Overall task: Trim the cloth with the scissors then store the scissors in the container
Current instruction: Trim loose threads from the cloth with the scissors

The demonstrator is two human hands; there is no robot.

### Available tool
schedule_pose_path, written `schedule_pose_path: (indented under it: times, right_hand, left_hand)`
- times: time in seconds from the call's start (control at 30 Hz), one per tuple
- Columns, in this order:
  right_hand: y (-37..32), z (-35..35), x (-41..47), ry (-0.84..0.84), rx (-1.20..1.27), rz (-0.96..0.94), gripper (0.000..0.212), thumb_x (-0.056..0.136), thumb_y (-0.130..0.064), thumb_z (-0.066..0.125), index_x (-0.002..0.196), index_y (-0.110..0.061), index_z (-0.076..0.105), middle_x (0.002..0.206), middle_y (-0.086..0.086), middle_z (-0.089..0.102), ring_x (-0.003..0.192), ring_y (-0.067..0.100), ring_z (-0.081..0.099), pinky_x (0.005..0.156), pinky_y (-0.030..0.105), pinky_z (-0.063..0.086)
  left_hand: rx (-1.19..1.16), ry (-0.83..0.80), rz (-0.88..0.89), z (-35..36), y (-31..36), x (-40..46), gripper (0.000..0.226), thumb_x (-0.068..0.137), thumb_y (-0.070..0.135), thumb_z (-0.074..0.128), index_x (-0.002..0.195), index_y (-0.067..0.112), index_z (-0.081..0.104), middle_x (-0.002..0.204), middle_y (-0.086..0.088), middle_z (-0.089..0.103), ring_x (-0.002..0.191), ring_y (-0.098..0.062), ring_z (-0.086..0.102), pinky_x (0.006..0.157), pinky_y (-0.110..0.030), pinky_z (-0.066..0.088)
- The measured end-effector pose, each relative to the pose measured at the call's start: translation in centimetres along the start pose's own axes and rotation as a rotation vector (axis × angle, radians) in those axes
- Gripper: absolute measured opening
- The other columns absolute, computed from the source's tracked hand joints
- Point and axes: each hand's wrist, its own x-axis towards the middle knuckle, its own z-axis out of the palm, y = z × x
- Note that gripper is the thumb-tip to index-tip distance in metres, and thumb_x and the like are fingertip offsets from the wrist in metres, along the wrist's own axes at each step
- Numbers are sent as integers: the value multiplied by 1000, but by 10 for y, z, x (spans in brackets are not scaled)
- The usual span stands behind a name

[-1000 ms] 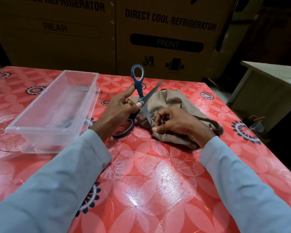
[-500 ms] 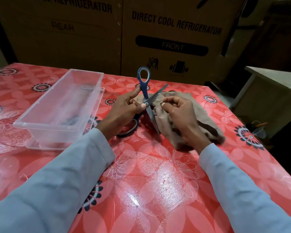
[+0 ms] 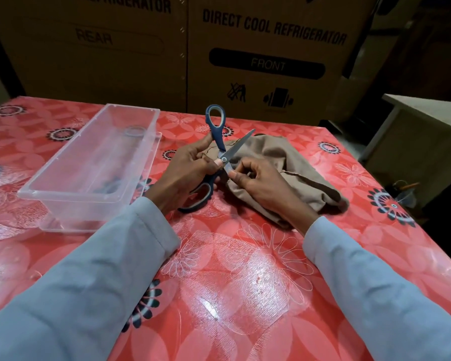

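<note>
cloth [image 3: 279,165] under right hand [image 3: 261,183], beside scissors [image 3: 219,152] in left hand [image 3: 185,175]

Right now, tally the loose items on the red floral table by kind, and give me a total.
Scissors: 1, blue-handled, blades open, in the left hand
Cloth: 1, tan, pinched by the right hand
Clear plastic container: 1
Total: 3
</note>
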Motion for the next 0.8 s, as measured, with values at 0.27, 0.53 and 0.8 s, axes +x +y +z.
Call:
schedule_pose_path:
  times: [0.27, 0.53, 0.8]
  right_hand:
    - [2, -11, -22, -44, -200, 3, 26, 90, -39, 70, 71, -26, 57, 79, -6, 64, 84, 20, 58, 79, 51, 52]
    - [2, -40, -20, -276, -89, 12, 12, 86, -16, 78, 79, -10, 71, 77, -4, 67, 73, 7, 60, 75, 27, 51]
    - [3, -42, -17, 209, 25, 56, 28, 101, -22, 60, 124, -9, 69, 106, 8, 77, 93, 21, 72, 87, 36, 58]
  left_hand:
    - [31, 3, 14, 0, 0, 1, 70, 89, -12, 55, 148, 21, 39, 49, 9, 49, 48, -2, 51, 58, -17, 49]
    - [66, -10, 44, 0, 1, 0, 70, 89, -9, 56, 148, 23, 37, 59, 4, 46, 59, -9, 49, 68, -26, 51]
    - [60, -4, 38, 2, -1, 2, 70, 89, -9, 56, 148, 23, 37, 59, 6, 39, 58, -8, 40, 67, -27, 43]
